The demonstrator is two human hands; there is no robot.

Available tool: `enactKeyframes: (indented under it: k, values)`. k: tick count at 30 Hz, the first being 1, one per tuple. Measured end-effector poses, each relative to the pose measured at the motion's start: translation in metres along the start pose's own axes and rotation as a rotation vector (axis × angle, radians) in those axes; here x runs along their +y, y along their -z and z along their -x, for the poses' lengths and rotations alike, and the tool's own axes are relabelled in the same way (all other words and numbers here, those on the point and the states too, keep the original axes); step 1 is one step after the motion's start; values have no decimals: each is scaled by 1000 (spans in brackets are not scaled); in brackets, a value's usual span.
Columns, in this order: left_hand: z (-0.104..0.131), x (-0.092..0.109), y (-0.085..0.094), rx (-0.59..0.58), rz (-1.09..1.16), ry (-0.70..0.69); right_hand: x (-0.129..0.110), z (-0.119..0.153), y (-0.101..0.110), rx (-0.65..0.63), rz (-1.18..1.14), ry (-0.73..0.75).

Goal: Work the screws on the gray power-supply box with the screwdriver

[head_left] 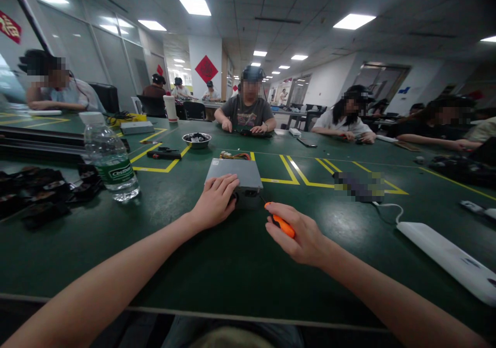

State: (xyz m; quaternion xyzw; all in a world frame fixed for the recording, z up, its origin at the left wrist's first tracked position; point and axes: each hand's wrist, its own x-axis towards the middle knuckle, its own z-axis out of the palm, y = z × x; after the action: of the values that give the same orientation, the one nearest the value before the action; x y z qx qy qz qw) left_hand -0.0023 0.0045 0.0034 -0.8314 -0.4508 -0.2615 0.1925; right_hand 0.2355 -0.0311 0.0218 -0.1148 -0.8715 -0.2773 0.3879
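A grey metal box (245, 172), with a socket on its near face and coloured cables (236, 156) behind it, lies on the green table (232, 265). My left hand (217, 198) rests over its near left corner, the fingers lying together on the top and the thumb by the near side. In my right hand (296, 231) is an orange and black screwdriver (282, 226), gripped by the handle. Its thin shaft points at the lower right corner of the box's near face; whether the tip touches is too small to tell.
A water bottle (112, 162) and dark parts (46, 193) stand left. Beyond are a black tool (164, 154) and a metal bowl (197, 140). At right lie a phone (358, 186) and a white power strip (445, 257). People sit across the table.
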Motion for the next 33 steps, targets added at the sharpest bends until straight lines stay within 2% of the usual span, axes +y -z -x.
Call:
enactKeyframes:
  k: [4,9,15,20,26,33]
  values:
    - [0,0,2,-3,0,-10,2,-7,-1,86,22,5]
    - [0,0,3,6,-3,-18,-4,-12,1,54,158,25]
    - [0,1,3,13,9,-20,-4,-2,-2,109,29,-98]
    - [1,1,2,4,-5,-8,-6,-2,1,49,105,-32]
    - [1,-1,1,-5,-5,-16,-12,-3,-1,72,20,-17]
    - [0,0,1,-2,11,-10,-18,-7,-1,39,105,7]
